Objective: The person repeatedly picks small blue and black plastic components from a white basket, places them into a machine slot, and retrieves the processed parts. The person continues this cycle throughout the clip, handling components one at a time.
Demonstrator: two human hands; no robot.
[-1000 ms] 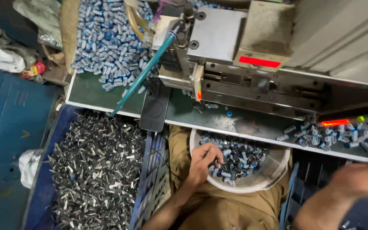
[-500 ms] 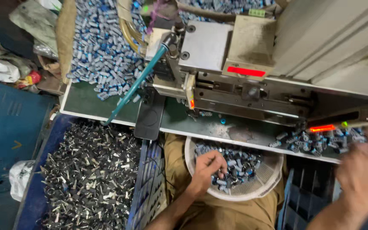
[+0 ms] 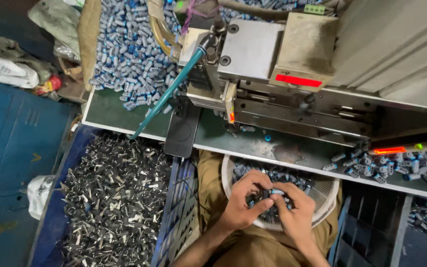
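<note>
Since half a second ago your right hand (image 3: 297, 212) has come in from the far right to meet your left hand (image 3: 243, 202) over the round white plastic basket (image 3: 329, 195) on your lap. Both hands pinch a cluster of small blue-and-silver cylindrical parts (image 3: 275, 192), fingers closed around them. Two hands, one basket, parts too many to count. Loose pieces could slip from so tight a bunch and drop past the rim into the blue crate of dark metal scraps (image 3: 114, 198) beside you. More heap on the green bench (image 3: 109, 111).
</note>
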